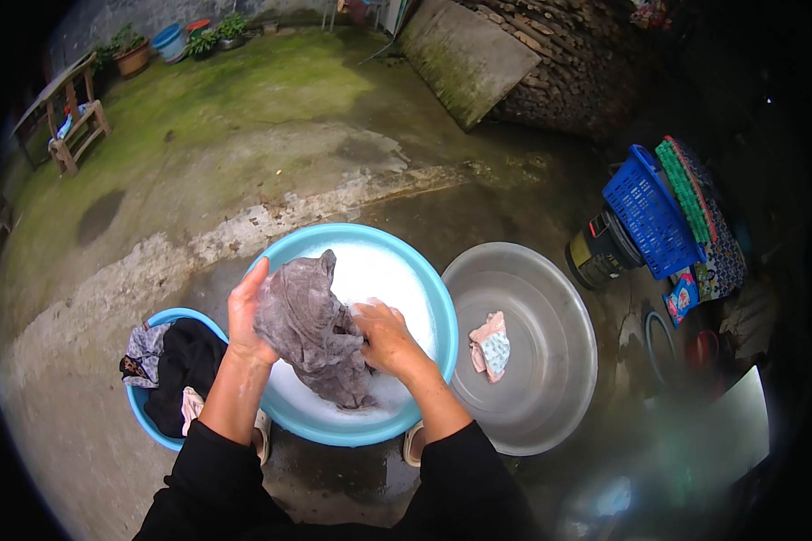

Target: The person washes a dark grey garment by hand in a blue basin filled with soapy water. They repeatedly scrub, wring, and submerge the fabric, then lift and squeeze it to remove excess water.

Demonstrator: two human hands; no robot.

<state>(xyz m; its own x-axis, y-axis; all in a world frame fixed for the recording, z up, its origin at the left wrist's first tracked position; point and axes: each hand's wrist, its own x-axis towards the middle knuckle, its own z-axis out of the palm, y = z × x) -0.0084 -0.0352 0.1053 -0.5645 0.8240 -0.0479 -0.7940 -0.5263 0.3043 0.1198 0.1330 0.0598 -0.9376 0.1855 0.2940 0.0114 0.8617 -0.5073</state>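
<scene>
A wet grey-brown cloth garment [304,304] is bunched up over a light blue plastic basin [446,318] full of white suds. My left hand [247,318] supports the cloth from its left side, palm against it, the fingers partly behind it. On the right side of the cloth, my right hand [386,335] grips its edge with curled fingers. The lower end of the garment hangs into the foam. Right beside the blue basin stands a wide metal basin [561,392] with a small pink and pale blue cloth [494,348] lying on its bottom.
A smaller blue basin [139,406] at the left holds black clothing [186,372] and patterned cloth [145,348]. To the right, a blue plastic basket [649,213] rests on a black bucket [602,250]. Farther off are a wooden chair [81,128], a leaning slab [467,57] and stacked firewood [568,67].
</scene>
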